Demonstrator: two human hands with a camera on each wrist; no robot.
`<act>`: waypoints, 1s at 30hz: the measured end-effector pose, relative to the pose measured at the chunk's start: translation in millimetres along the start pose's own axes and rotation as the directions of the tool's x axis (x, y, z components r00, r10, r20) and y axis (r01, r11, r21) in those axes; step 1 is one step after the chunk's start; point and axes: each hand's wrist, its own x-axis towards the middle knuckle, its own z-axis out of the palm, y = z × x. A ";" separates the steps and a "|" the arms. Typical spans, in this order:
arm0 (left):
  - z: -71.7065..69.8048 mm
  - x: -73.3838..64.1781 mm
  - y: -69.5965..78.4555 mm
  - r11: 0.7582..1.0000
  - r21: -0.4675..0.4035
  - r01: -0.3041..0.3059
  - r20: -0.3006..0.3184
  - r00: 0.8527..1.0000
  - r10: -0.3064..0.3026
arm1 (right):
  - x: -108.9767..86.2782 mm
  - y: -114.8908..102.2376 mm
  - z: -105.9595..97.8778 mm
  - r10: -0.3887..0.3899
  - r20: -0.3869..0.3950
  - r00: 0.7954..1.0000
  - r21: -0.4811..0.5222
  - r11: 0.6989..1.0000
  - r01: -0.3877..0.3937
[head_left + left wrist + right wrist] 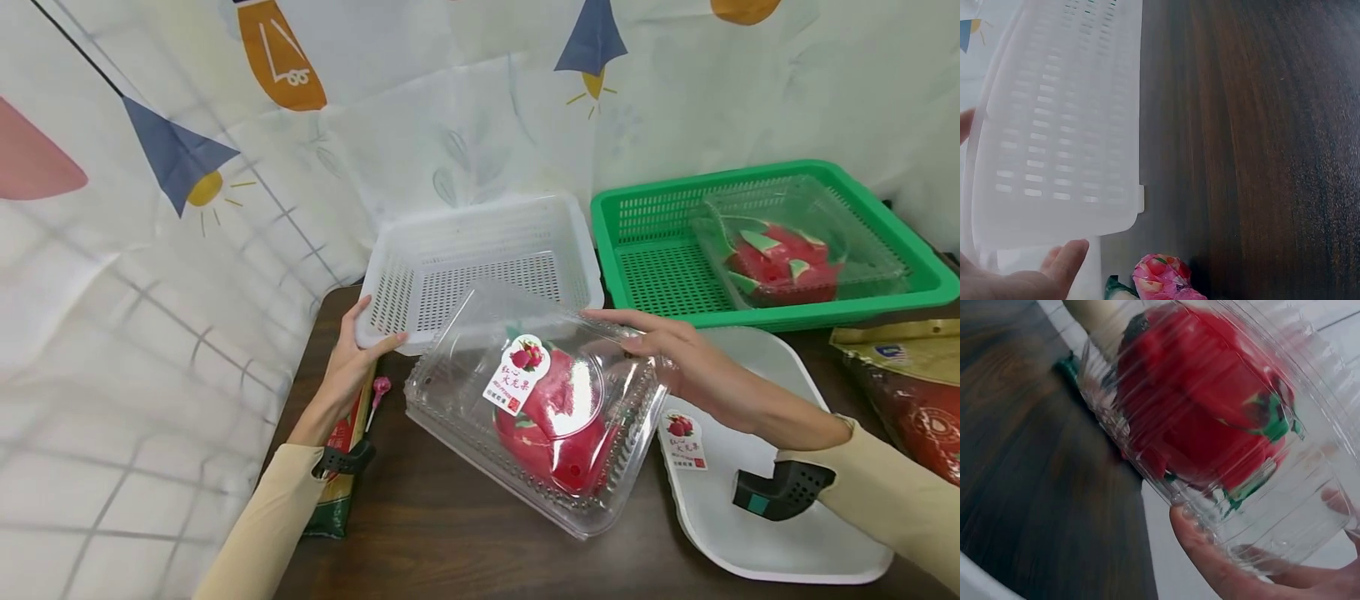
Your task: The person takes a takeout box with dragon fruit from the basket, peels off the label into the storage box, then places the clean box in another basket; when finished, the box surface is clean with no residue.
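Note:
My right hand (686,362) grips the right end of a clear plastic clamshell box (465,379), which tilts above the table. Inside it is a red dragon fruit (558,392) with green tips; a white label (517,373) with writing sits on the lid. In the right wrist view, fingers (1200,547) hold the box's ribbed edge. My left hand (347,367) holds the near left corner of a white plastic basket (480,275), thumb along the front and fingers at the left side. Nothing lies in the visible part of this basket.
A green basket (626,308) at the back right bears another boxed dragon fruit (787,258). A white tray (780,558) with a similar label (684,442) lies at right, beside a red and gold bag (911,392). Near my left wrist are a pink lollipop (382,386) and a green-red packet (330,508).

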 end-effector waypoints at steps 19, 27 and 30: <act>49.9 -70.7 50.8 0.935 0.018 -0.355 0.262 0.904 0.338 | -6.9 19.7 -15.1 -0.022 0.100 0.995 -0.014 1.000 0.024; 65.8 -84.9 33.9 0.975 -0.181 -0.125 0.514 0.834 0.202 | -4.2 19.7 -12.9 -0.028 0.139 0.990 -0.012 0.999 0.030; 67.7 -86.3 26.6 0.960 -0.270 -0.072 0.553 0.805 0.216 | -3.1 19.9 -12.4 -0.027 0.157 0.987 -0.032 0.999 0.032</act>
